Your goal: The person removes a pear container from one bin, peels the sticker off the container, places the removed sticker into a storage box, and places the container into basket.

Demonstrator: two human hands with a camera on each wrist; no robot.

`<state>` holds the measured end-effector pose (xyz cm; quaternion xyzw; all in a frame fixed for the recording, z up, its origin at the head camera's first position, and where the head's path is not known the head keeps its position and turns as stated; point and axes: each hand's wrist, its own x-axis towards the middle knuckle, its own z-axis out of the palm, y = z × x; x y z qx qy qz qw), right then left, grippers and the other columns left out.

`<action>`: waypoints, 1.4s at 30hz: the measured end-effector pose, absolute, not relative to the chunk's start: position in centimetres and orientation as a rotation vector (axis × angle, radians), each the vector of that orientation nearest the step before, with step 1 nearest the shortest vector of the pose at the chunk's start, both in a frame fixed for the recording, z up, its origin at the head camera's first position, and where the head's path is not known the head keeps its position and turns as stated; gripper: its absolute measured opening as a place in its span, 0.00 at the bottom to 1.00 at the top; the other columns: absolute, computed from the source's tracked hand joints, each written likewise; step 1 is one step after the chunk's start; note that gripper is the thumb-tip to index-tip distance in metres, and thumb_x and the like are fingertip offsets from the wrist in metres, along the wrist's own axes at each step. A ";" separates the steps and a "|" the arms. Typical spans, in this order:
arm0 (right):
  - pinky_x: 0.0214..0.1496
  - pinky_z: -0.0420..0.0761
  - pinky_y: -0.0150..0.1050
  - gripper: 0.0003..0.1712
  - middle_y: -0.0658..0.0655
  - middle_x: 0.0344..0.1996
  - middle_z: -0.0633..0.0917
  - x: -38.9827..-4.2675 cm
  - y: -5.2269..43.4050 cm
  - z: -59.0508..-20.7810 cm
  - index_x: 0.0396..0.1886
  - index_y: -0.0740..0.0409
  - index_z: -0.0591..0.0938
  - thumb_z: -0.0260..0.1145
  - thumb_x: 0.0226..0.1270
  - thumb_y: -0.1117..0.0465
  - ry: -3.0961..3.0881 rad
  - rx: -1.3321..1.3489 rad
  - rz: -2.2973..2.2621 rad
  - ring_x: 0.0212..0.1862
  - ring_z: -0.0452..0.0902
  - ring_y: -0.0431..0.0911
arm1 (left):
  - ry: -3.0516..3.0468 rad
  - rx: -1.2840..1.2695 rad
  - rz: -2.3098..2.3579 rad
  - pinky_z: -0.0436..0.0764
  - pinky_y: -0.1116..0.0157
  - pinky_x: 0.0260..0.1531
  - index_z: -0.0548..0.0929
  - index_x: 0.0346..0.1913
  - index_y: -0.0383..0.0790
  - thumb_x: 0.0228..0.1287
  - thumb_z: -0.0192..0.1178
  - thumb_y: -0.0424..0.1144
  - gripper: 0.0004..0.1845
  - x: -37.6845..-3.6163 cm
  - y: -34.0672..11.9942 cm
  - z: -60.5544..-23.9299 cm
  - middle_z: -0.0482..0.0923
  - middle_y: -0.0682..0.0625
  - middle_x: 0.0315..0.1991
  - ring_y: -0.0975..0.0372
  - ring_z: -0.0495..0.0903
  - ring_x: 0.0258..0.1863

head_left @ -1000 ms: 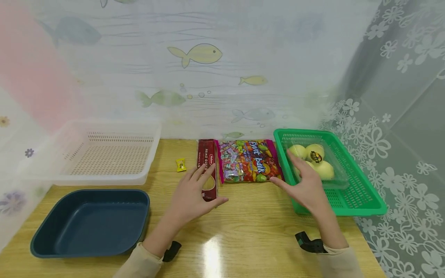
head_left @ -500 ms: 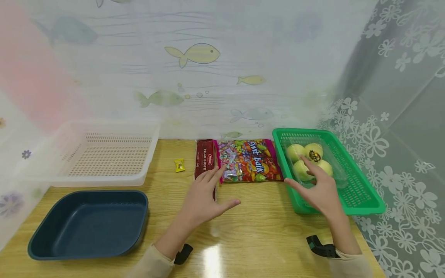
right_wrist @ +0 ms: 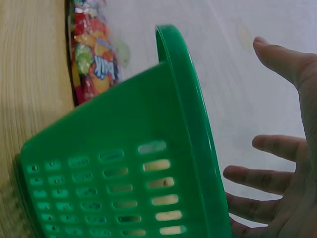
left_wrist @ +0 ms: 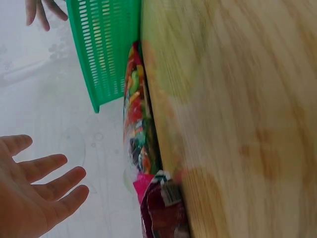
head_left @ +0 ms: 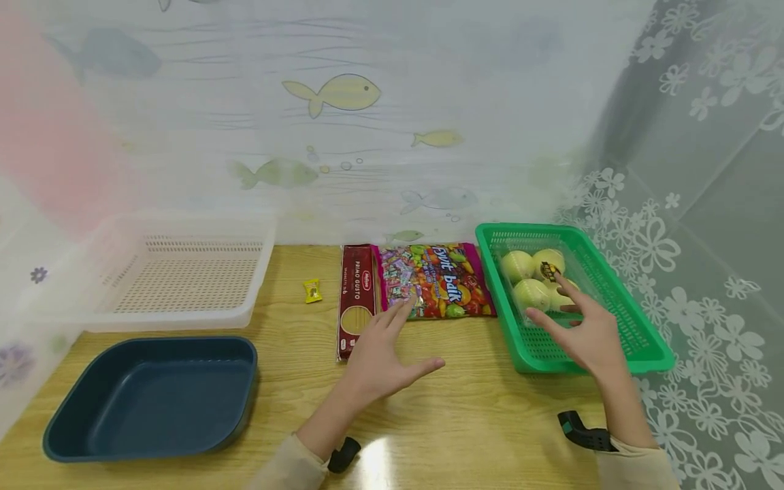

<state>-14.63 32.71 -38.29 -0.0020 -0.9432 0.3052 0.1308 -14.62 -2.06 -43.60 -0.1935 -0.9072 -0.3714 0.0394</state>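
Grip: both released, fingers spread, holding nothing | green basket (head_left: 637, 340) at desk (head_left: 465, 422) right end, right hand (head_left: 588, 337) over its near half | clear fruit tray (head_left: 542, 282) inside, just beyond right fingertips | candy bag (head_left: 437, 282) lies ahead of left hand (head_left: 382, 350), long axis pointing away.

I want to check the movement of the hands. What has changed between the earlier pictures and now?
The left hand slid right, off the dark red spaghetti packet, toward the colourful candy bag. The right hand moved over the green plastic basket, above the clear box of yellow-green fruit. Neither hand holds anything. The objects lie as before.
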 end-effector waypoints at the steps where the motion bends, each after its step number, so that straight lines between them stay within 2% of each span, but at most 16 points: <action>1: 0.52 0.84 0.65 0.49 0.68 0.73 0.76 -14.6 32.9 -38.3 0.86 0.48 0.63 0.72 0.72 0.39 -2.741 -0.022 0.887 0.61 0.80 0.68 | -2.783 -0.598 -1.154 0.67 0.32 0.71 0.51 0.87 0.65 0.58 0.67 0.77 0.59 -14.6 -1.8 -43.7 0.62 0.47 0.83 0.40 0.63 0.79; 4: 0.50 0.85 0.63 0.49 0.69 0.73 0.75 -14.3 33.5 -38.3 0.86 0.48 0.63 0.71 0.72 0.39 -2.746 -0.063 0.892 0.61 0.80 0.68 | -2.797 -0.610 -1.202 0.67 0.33 0.71 0.52 0.87 0.64 0.58 0.67 0.77 0.59 -14.7 -1.1 -44.0 0.62 0.47 0.83 0.40 0.63 0.79; 6: 0.47 0.87 0.58 0.50 0.68 0.73 0.75 -14.2 33.9 -38.3 0.86 0.48 0.62 0.71 0.72 0.39 -2.750 -0.091 0.896 0.61 0.80 0.67 | -2.816 -0.624 -1.212 0.66 0.33 0.71 0.51 0.87 0.65 0.57 0.66 0.78 0.59 -14.7 -0.7 -44.1 0.62 0.47 0.83 0.40 0.62 0.79; 11: 0.39 0.85 0.39 0.50 0.69 0.73 0.75 -14.1 35.0 -38.4 0.86 0.48 0.62 0.71 0.72 0.38 -2.748 -0.167 0.900 0.62 0.81 0.67 | -2.859 -0.673 -1.222 0.64 0.30 0.72 0.49 0.87 0.67 0.58 0.64 0.79 0.59 -14.7 0.3 -44.3 0.59 0.45 0.84 0.38 0.61 0.79; 18: 0.40 0.86 0.51 0.50 0.71 0.72 0.75 -14.1 36.0 -38.6 0.86 0.49 0.61 0.69 0.73 0.36 -2.755 -0.226 0.880 0.60 0.81 0.69 | -2.886 -0.720 -1.199 0.68 0.35 0.71 0.48 0.87 0.67 0.58 0.62 0.80 0.59 -14.8 1.9 -44.2 0.60 0.46 0.83 0.43 0.63 0.80; 21: 0.35 0.83 0.40 0.51 0.71 0.72 0.75 -14.1 36.5 -38.7 0.87 0.49 0.60 0.68 0.73 0.36 -2.764 -0.244 0.880 0.59 0.82 0.68 | -2.881 -0.755 -1.202 0.69 0.39 0.73 0.49 0.87 0.64 0.58 0.63 0.79 0.59 -14.9 2.7 -44.1 0.61 0.46 0.83 0.45 0.64 0.80; 23: 0.33 0.81 0.37 0.51 0.72 0.72 0.75 -14.1 36.7 -38.7 0.87 0.49 0.60 0.67 0.74 0.35 -2.764 -0.253 0.884 0.58 0.82 0.69 | -2.878 -0.778 -1.201 0.69 0.41 0.74 0.49 0.87 0.63 0.58 0.63 0.79 0.60 -14.9 3.4 -44.2 0.61 0.46 0.83 0.46 0.64 0.80; 27: 0.35 0.83 0.42 0.51 0.73 0.72 0.75 -14.1 37.2 -38.7 0.87 0.49 0.58 0.66 0.75 0.35 -2.768 -0.268 0.888 0.58 0.82 0.70 | -2.878 -0.815 -1.210 0.69 0.43 0.74 0.50 0.87 0.64 0.58 0.64 0.79 0.59 -15.0 4.6 -44.4 0.62 0.46 0.82 0.47 0.64 0.80; 31: 0.43 0.87 0.58 0.51 0.74 0.72 0.75 -14.1 37.5 -38.8 0.88 0.50 0.56 0.64 0.76 0.35 -2.782 -0.289 0.896 0.60 0.80 0.73 | -2.878 -0.851 -1.230 0.71 0.45 0.73 0.50 0.87 0.64 0.59 0.65 0.78 0.59 -14.9 5.7 -44.4 0.63 0.47 0.82 0.48 0.66 0.79; 34: 0.50 0.84 0.67 0.52 0.74 0.72 0.74 -14.2 37.9 -39.0 0.88 0.51 0.55 0.63 0.76 0.34 -2.795 -0.311 0.898 0.62 0.78 0.75 | -2.875 -0.871 -1.234 0.71 0.45 0.73 0.50 0.87 0.63 0.59 0.65 0.77 0.59 -14.8 6.3 -44.4 0.62 0.48 0.83 0.49 0.66 0.79; 37: 0.53 0.81 0.70 0.53 0.74 0.73 0.73 -14.4 38.2 -39.1 0.88 0.51 0.54 0.62 0.76 0.33 -2.804 -0.336 0.905 0.63 0.76 0.76 | -2.859 -0.890 -1.231 0.71 0.46 0.74 0.49 0.87 0.62 0.60 0.65 0.77 0.59 -14.8 6.8 -44.4 0.61 0.49 0.83 0.50 0.65 0.79; 42: 0.52 0.80 0.69 0.53 0.75 0.73 0.72 -14.7 38.7 -39.2 0.88 0.53 0.53 0.60 0.76 0.32 -2.813 -0.360 0.902 0.62 0.76 0.77 | -2.865 -0.892 -1.228 0.71 0.47 0.73 0.48 0.87 0.64 0.60 0.64 0.78 0.59 -14.9 7.9 -44.2 0.61 0.49 0.83 0.52 0.64 0.80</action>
